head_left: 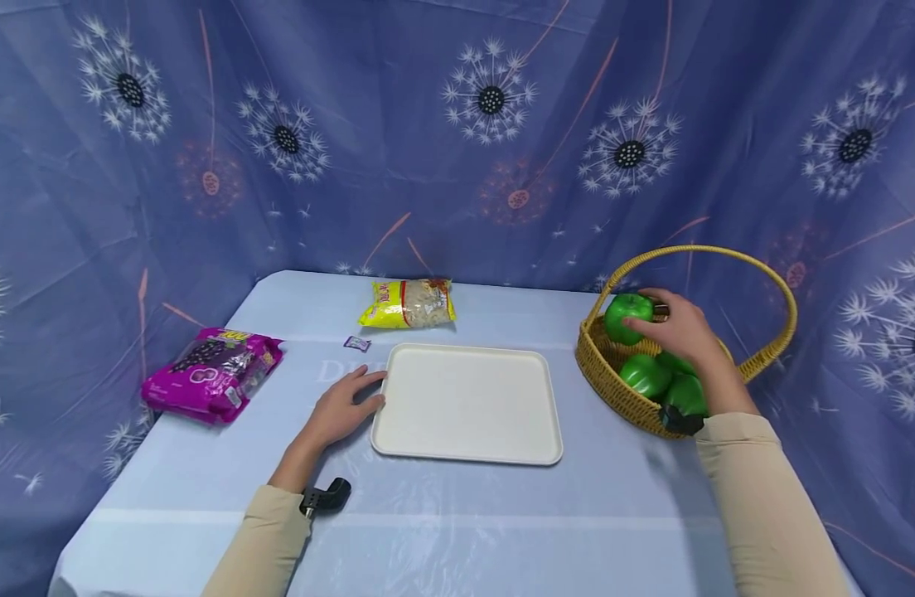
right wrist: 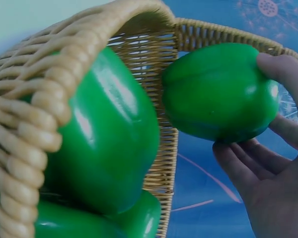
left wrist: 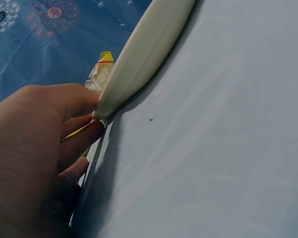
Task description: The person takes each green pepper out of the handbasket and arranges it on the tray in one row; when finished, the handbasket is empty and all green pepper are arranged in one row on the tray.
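In the head view, my right hand (head_left: 677, 327) holds a green bell pepper (head_left: 625, 318) just above the wicker basket (head_left: 614, 385). The right wrist view shows the thumb on one side of this pepper (right wrist: 218, 91) and the fingers on the other. Several more green bell peppers (right wrist: 109, 134) lie inside the basket, partly hidden by its rim and my wrist. My left hand (head_left: 344, 406) rests at the left edge of a cream tray (head_left: 468, 405). Its thumb and fingertips touch the rim (left wrist: 144, 54), set apart along it.
A yellow and clear food bag (head_left: 409, 304) lies behind the tray, with a small purple wrapped piece (head_left: 357, 343) nearby. On the left sits a purple package (head_left: 213, 373). The basket's tall handle (head_left: 696, 249) arches over my right hand. A blue patterned curtain (head_left: 398, 124) surrounds the table.
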Demonstrator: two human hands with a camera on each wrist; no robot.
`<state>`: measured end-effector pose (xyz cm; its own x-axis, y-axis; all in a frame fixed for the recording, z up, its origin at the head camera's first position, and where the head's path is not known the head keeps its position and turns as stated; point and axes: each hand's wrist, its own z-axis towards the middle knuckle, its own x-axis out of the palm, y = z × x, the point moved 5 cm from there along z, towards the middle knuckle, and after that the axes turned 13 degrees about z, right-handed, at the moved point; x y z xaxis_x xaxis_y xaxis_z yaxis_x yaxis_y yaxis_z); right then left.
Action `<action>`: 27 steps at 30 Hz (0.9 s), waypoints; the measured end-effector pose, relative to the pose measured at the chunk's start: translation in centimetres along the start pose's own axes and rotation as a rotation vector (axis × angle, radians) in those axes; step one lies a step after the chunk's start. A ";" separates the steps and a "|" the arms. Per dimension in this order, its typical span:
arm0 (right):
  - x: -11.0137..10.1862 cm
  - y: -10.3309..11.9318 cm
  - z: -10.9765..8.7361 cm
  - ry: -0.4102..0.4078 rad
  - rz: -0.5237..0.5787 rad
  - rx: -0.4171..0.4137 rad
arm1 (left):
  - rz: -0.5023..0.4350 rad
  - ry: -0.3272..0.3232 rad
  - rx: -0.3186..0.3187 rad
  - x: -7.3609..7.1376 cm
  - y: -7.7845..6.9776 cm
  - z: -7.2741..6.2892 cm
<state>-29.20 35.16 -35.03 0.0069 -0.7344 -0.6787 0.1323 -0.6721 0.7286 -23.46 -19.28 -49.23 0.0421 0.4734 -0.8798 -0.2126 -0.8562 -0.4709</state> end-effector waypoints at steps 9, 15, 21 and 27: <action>-0.4 1.5 -1.2 -0.013 0.077 -0.009 | 0.000 0.010 -0.016 0.1 0.0 0.0; 0.0 2.9 -2.2 -0.007 0.089 -0.026 | -0.012 0.015 -0.021 0.1 -0.2 -0.3; 1.4 4.2 -2.4 0.029 0.142 -0.067 | -0.007 0.019 -0.034 0.3 -0.1 -0.4; 3.5 5.9 -2.0 0.072 0.201 -0.138 | -0.011 0.009 -0.041 0.2 -0.1 -0.2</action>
<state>-26.41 28.84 -33.30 0.1166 -0.8402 -0.5295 0.2555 -0.4899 0.8335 -23.21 -19.19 -49.36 0.0535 0.4813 -0.8749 -0.1717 -0.8587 -0.4829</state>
